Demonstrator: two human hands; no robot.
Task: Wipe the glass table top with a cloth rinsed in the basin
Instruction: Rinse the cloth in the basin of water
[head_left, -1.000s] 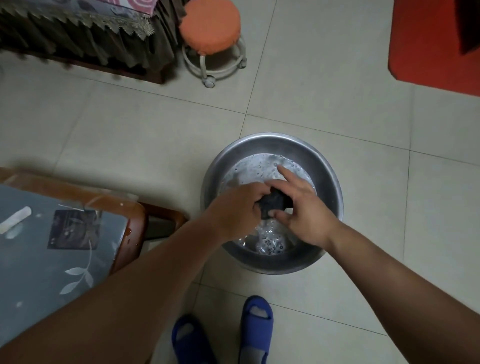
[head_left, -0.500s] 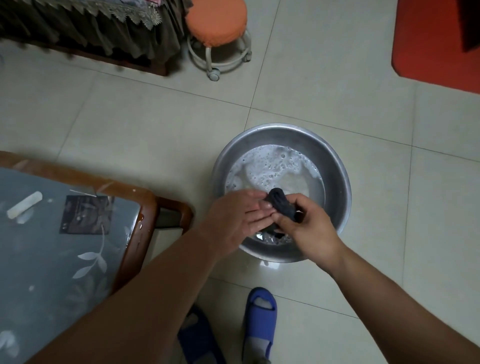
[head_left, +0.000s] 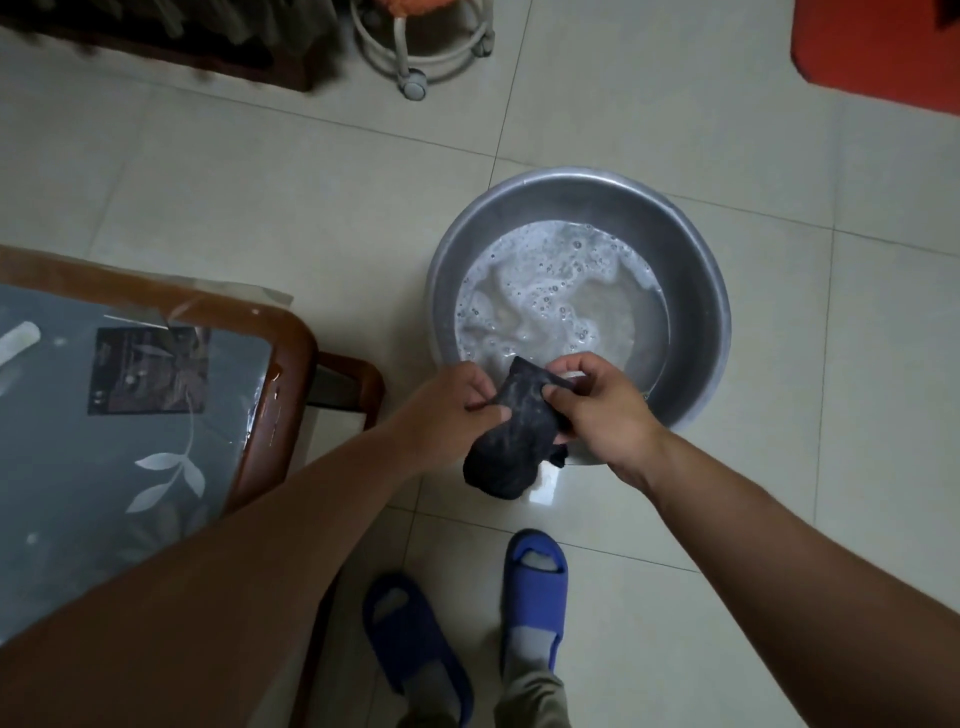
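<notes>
A: Cloth?
B: Dark cloth (head_left: 511, 441), bunched, at the near rim of the basin (head_left: 696, 291).
A: Hands?
B: Left hand (head_left: 447, 410) and right hand (head_left: 602, 410) both pinch it, fingers (head_left: 566, 395) curled. Glass worktop (head_left: 104, 467) left of basin.

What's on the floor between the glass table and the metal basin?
Nothing. In the head view, only bare floor tiles separate the glass table from the basin.

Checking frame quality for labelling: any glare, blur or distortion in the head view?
Head view: dim, corners darken; bright glare patch on the beige floor tile by the dark crumpled cloth; dark furniture at top left smeared; grout lines bow, wide-angle.
</notes>
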